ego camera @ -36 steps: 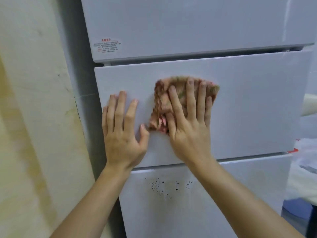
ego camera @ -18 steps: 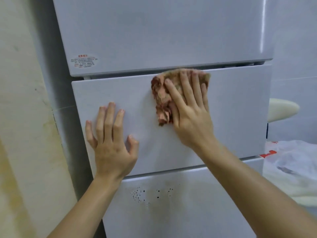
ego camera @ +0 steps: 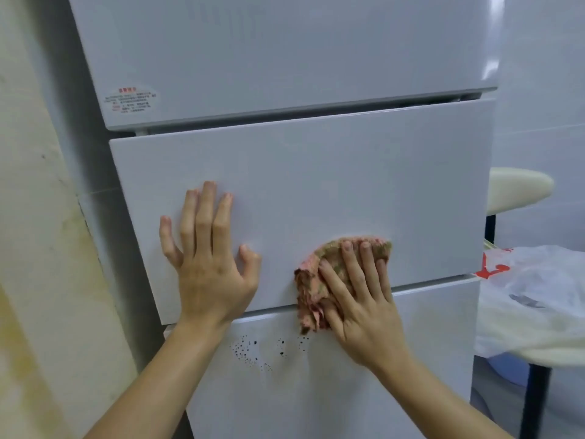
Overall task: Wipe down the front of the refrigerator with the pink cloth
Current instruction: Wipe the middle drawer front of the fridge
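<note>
Cloth look: the pink cloth (ego camera: 311, 291) is crumpled and bunched, mottled pink with tan-green patches and darker at its lower tip.
Cloth place: on the refrigerator (ego camera: 316, 179) front, right of centre. It lies at the middle drawer's bottom edge and hangs over the seam, just above dark specks (ego camera: 253, 350).
Right hand (ego camera: 364, 305): flat over the cloth, fingers (ego camera: 351, 267) straight and close together, pressing it to the panel.
Left hand (ego camera: 212, 264): flat on the drawer's left part, fingers spread, apart from the cloth.
Change: cloth and right hand have dropped from the drawer's top edge. The left hand stays put.

cam: head, single view | faces: forward, slightly down | range: close to refrigerator (ego camera: 316, 191) front
</note>
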`<act>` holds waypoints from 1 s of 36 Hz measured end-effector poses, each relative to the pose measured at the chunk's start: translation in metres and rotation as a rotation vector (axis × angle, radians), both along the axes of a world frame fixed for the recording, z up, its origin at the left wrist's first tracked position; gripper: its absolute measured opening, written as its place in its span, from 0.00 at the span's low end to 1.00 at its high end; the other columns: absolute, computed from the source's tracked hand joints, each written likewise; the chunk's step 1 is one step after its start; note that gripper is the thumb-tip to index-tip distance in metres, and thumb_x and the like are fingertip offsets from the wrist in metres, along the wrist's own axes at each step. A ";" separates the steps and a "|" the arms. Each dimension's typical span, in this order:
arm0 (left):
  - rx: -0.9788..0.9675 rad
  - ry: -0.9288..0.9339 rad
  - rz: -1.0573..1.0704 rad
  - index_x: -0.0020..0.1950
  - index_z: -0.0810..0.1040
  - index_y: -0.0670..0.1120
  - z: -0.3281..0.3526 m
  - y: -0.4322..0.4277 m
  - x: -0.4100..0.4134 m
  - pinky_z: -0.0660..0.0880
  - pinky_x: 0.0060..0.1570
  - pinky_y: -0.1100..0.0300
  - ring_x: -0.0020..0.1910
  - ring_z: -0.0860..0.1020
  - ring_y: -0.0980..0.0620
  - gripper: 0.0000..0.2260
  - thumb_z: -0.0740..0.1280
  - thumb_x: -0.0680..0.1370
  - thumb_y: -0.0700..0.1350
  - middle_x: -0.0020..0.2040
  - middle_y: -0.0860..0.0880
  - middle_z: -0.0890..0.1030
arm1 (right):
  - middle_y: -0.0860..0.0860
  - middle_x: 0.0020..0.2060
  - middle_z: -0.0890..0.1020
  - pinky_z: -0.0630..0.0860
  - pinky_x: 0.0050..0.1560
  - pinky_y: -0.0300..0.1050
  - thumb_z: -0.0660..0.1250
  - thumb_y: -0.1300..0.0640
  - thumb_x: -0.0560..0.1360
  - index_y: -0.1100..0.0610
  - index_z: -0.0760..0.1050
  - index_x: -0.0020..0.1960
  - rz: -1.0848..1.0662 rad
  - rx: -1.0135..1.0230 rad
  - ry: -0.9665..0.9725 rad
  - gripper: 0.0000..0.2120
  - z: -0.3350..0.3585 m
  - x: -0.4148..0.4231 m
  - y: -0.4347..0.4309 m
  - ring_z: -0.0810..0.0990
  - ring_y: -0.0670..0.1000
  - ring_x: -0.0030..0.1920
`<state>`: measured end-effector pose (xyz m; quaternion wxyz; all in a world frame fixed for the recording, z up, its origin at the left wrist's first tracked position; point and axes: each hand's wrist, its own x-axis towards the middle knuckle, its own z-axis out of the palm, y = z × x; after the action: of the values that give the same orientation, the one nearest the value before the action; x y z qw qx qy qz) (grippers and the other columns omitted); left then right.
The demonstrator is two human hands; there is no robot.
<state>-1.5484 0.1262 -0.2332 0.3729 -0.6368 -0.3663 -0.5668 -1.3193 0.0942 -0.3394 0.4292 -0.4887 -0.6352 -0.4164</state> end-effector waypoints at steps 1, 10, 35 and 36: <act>-0.002 0.012 -0.003 0.80 0.68 0.42 0.002 0.000 0.001 0.50 0.80 0.33 0.83 0.59 0.40 0.32 0.66 0.75 0.44 0.83 0.41 0.64 | 0.52 0.85 0.51 0.45 0.84 0.57 0.51 0.42 0.87 0.44 0.56 0.83 -0.005 -0.003 -0.009 0.26 0.004 0.002 0.000 0.49 0.58 0.85; -0.052 0.053 -0.023 0.79 0.67 0.44 0.004 -0.001 0.020 0.48 0.80 0.34 0.83 0.57 0.40 0.32 0.65 0.75 0.50 0.83 0.41 0.61 | 0.63 0.82 0.58 0.44 0.83 0.61 0.55 0.28 0.81 0.50 0.60 0.83 -0.024 0.157 0.186 0.38 0.139 0.015 0.005 0.53 0.66 0.83; -0.015 0.073 0.038 0.84 0.62 0.47 -0.004 0.009 0.025 0.50 0.79 0.30 0.84 0.56 0.41 0.34 0.61 0.79 0.54 0.85 0.45 0.59 | 0.56 0.85 0.52 0.47 0.83 0.62 0.52 0.42 0.87 0.45 0.56 0.84 0.019 0.061 0.054 0.26 0.031 0.066 -0.008 0.50 0.61 0.84; -0.010 0.069 0.040 0.84 0.62 0.47 -0.005 0.010 0.025 0.51 0.78 0.30 0.84 0.56 0.41 0.34 0.62 0.79 0.54 0.85 0.45 0.59 | 0.57 0.84 0.54 0.48 0.83 0.64 0.53 0.43 0.87 0.47 0.58 0.84 0.015 0.081 0.074 0.26 0.045 0.068 -0.007 0.50 0.63 0.84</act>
<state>-1.5230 0.1358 -0.2378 0.3935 -0.6505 -0.3688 -0.5348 -1.2516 0.0871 -0.2946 0.4749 -0.4810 -0.6052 -0.4204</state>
